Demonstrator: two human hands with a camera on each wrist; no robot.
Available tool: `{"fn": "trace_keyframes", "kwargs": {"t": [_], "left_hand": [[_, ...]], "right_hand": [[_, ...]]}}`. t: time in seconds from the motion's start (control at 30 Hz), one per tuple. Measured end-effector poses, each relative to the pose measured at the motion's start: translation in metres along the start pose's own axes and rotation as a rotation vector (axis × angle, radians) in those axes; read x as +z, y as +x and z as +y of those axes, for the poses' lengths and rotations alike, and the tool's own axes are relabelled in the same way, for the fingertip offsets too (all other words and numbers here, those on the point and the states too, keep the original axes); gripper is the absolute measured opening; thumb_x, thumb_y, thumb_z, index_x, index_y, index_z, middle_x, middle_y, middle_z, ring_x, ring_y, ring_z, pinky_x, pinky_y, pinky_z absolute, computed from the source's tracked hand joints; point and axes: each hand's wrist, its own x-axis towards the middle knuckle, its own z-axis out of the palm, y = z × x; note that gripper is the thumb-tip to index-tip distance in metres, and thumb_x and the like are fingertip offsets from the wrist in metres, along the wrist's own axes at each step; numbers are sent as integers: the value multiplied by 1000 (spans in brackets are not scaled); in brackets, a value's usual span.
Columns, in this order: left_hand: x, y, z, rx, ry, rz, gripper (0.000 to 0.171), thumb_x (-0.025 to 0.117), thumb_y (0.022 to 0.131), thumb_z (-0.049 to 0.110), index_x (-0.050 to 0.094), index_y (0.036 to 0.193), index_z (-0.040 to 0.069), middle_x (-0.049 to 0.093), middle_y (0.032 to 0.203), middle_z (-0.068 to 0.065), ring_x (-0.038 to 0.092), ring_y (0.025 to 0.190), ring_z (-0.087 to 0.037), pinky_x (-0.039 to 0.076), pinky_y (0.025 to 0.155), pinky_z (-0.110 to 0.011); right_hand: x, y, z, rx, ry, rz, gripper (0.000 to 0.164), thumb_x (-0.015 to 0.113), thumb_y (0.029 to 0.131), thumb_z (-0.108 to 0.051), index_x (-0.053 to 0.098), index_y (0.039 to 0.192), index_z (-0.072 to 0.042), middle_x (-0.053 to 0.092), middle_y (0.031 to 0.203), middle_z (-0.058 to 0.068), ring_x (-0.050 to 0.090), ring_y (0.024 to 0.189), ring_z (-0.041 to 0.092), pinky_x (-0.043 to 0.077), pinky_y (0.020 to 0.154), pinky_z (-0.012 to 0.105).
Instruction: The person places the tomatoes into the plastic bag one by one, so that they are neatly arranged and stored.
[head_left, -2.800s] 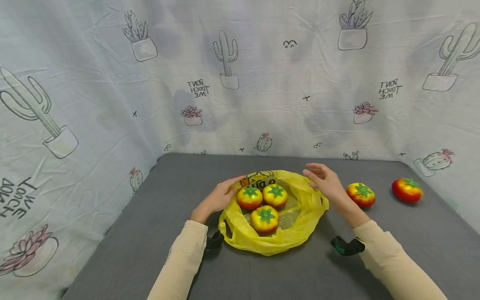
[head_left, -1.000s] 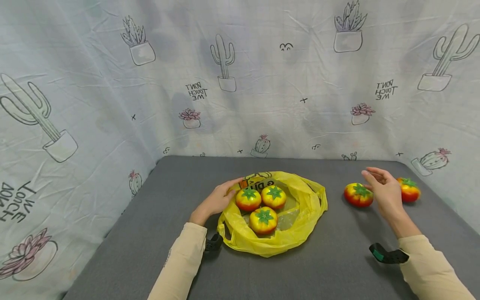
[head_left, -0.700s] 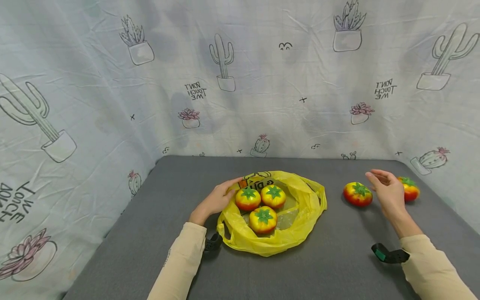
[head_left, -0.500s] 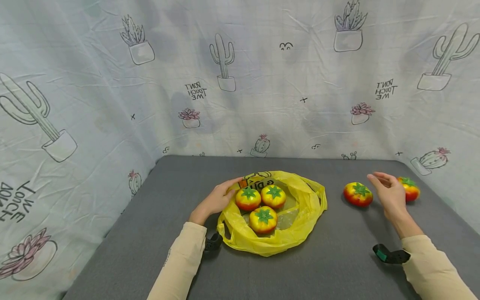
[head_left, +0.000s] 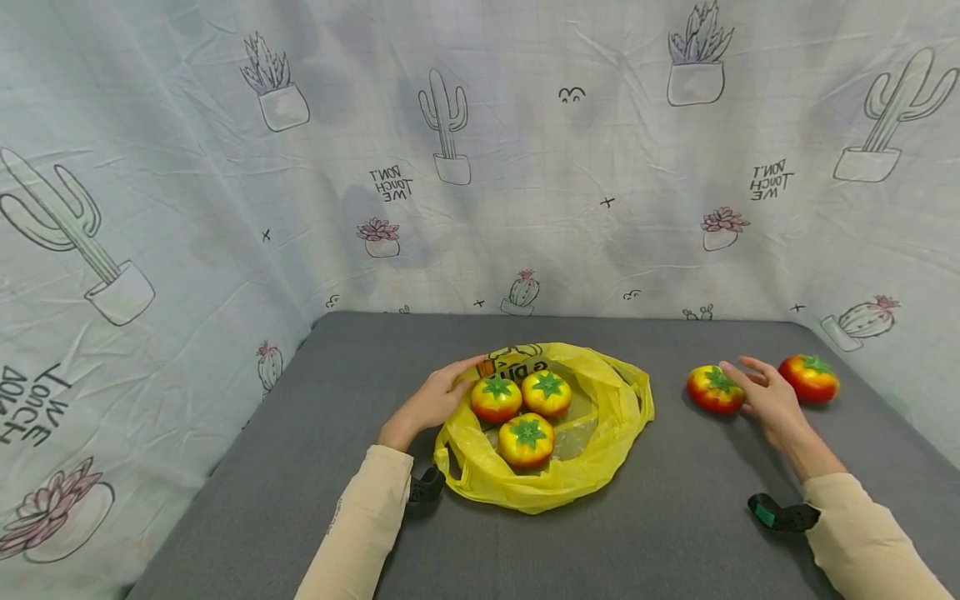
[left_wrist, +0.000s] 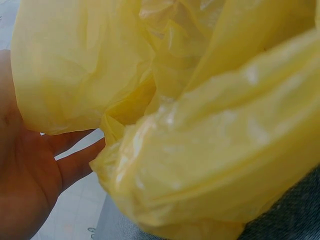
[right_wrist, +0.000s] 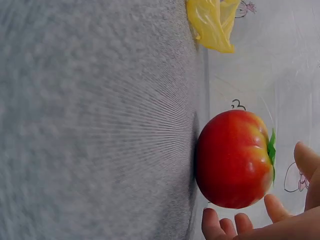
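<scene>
A yellow plastic bag (head_left: 600, 467) lies with its mouth facing up and three red-and-yellow tomatoes inside, one of them the front tomato (head_left: 527, 442). At the bag's left rim my left hand (head_left: 431, 400) rests with extended fingers; in the left wrist view the plastic hides its fingertips. To the right of the bag a tomato (head_left: 715, 390) with a green leafy top sits on the table. Beside it my right hand (head_left: 772, 404) has its thumb over the top and its fingers spread along the right side. The right wrist view shows fingertips (right_wrist: 243, 223) close to that tomato (right_wrist: 232, 160).
Another tomato (head_left: 810, 379) sits just right of my right hand, near the table's right side. The grey table (head_left: 600, 550) meets a printed cloth backdrop (head_left: 555, 208) at the back and sides.
My right hand has gone from the bag's right rim to the right-hand tomatoes, then lowered leftward to the nearer one. The left hand stays at the bag.
</scene>
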Motion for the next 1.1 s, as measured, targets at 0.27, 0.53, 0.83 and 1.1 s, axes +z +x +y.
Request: {"fn": "trace_keyframes", "kwargs": {"t": [0.27,0.53,0.83,1.1], "left_hand": [[1,1,-1,2,-5,8,46,42,102,4,40,147,12,41,145,-12,36,133,-30,31,107,-49],[1,0,-1,5,0,8,46,41,101,3,41,146,12,40,146,-12,35,133,-31,31,107,-48],[1,1,-1,41,12,14,45,42,101,1,41,145,8,41,145,-14,36,133,-31,32,106,-48],[1,0,-1,49,10,14,46,42,101,1,40,146,8,40,145,-14,37,133,-32,33,106,-48]], "right_hand": [[2,0,4,-28,-26,-79,87,46,96,-51,7,150,6,5,148,39,24,126,46,43,65,15],[7,2,5,-39,-90,-102,89,52,95,-46,5,149,7,3,147,41,21,131,50,44,83,33],[10,1,6,-40,-155,-105,94,62,91,-43,8,149,7,5,144,44,18,128,53,24,101,61],[11,-2,6,-70,-165,-109,95,67,89,-37,9,148,10,9,142,45,23,123,52,25,100,61]]}}
